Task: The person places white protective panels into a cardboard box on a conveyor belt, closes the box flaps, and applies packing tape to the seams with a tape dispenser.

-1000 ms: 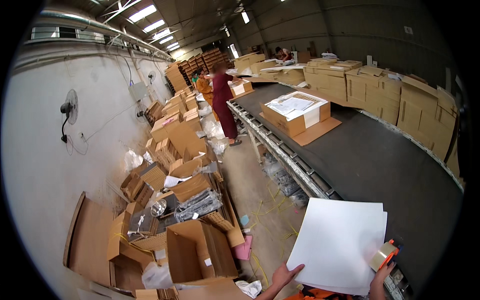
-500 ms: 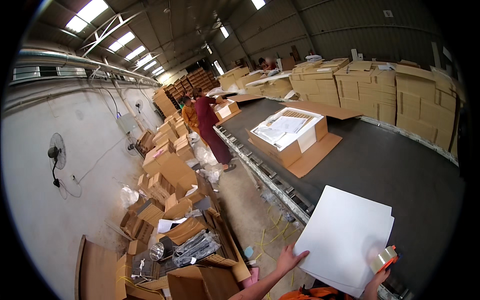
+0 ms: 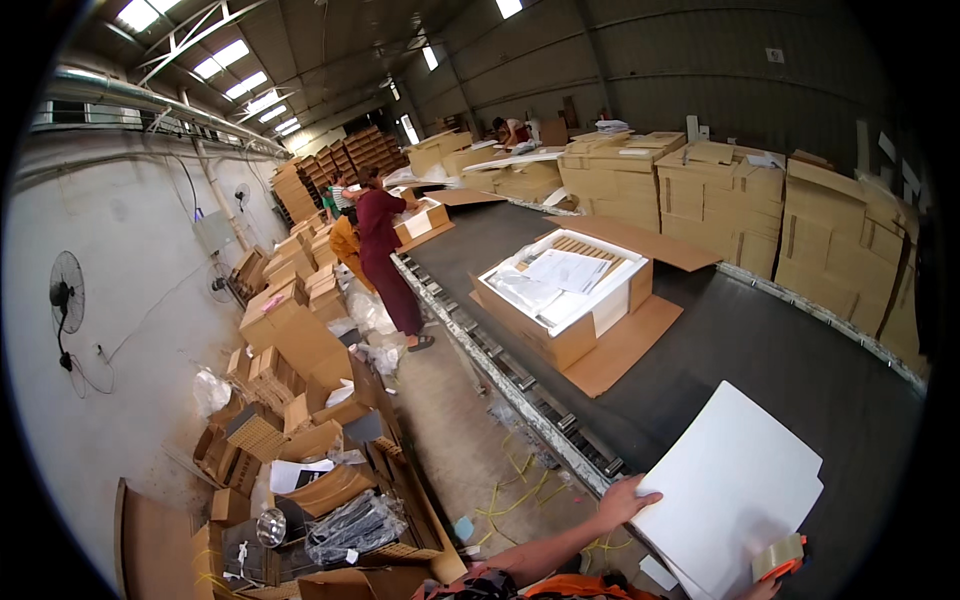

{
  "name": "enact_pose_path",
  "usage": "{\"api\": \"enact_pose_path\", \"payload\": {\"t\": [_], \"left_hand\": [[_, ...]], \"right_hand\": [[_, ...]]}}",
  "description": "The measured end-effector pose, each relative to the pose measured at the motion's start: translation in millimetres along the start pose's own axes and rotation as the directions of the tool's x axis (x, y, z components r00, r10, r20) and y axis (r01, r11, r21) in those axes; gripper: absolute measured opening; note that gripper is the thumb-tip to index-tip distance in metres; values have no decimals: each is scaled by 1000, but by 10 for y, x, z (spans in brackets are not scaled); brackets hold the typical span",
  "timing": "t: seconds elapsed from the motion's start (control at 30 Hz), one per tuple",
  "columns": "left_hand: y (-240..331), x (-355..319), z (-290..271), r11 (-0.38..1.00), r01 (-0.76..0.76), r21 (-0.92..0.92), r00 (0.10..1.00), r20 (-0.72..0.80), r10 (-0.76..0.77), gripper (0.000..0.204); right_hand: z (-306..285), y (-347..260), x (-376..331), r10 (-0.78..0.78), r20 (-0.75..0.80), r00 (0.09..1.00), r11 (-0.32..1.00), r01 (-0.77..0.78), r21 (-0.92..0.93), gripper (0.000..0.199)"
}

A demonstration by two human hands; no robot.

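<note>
My left hand (image 3: 626,500) is closed on the left edge of a small stack of large white sheets (image 3: 735,485), thumb on top. The sheets are tilted over the near part of the dark conveyor belt (image 3: 850,385). At their lower right corner, my right hand (image 3: 764,590) is mostly cut off by the picture's edge. It holds a tape dispenser (image 3: 780,557) with a clear roll and orange parts against the sheets. Farther along the belt sits an open carton (image 3: 545,335) with flaps spread. White foam, papers (image 3: 568,270) and a slatted brown piece show inside it.
Stacked cardboard (image 3: 720,200) lines the belt's far side. A metal roller rail (image 3: 500,365) edges the near side. A person in maroon (image 3: 380,240) stands at another open carton (image 3: 422,222). Cartons and a bin of wrapped parts (image 3: 355,525) crowd the left floor, with yellow straps (image 3: 515,490) nearby.
The view has turned slightly right. The white sheets and both my hands have shifted right, the right hand lower toward the picture's edge. The open carton appears slightly nearer.
</note>
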State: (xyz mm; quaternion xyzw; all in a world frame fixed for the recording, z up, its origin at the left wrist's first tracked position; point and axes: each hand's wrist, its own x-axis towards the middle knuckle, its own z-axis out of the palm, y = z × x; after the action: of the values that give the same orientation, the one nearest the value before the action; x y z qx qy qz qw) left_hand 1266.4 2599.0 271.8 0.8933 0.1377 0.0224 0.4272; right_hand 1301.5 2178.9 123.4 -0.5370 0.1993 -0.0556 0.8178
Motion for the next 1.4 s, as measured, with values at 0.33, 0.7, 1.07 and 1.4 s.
{"api": "enact_pose_path", "payload": {"t": [0.33, 0.7, 1.07, 1.4], "left_hand": [[-642, 649, 412, 686, 220, -694, 975, 182, -129, 54], [-439, 291, -48, 515, 109, -850, 980, 5, -199, 32], [-662, -167, -1080, 280, -136, -950, 891, -241, -384, 32], [-907, -789, -1167, 237, -185, -954, 797, -286, -531, 31]], "right_hand": [[-130, -212, 265, -38, -107, 994, 994, 49, 101, 51], [-224, -649, 676, -62, -419, 906, 977, 140, 159, 37], [1035, -376, -31, 282, 404, 870, 923, -361, 135, 34], [1279, -60, 373, 324, 345, 881, 814, -446, 373, 37]]}}
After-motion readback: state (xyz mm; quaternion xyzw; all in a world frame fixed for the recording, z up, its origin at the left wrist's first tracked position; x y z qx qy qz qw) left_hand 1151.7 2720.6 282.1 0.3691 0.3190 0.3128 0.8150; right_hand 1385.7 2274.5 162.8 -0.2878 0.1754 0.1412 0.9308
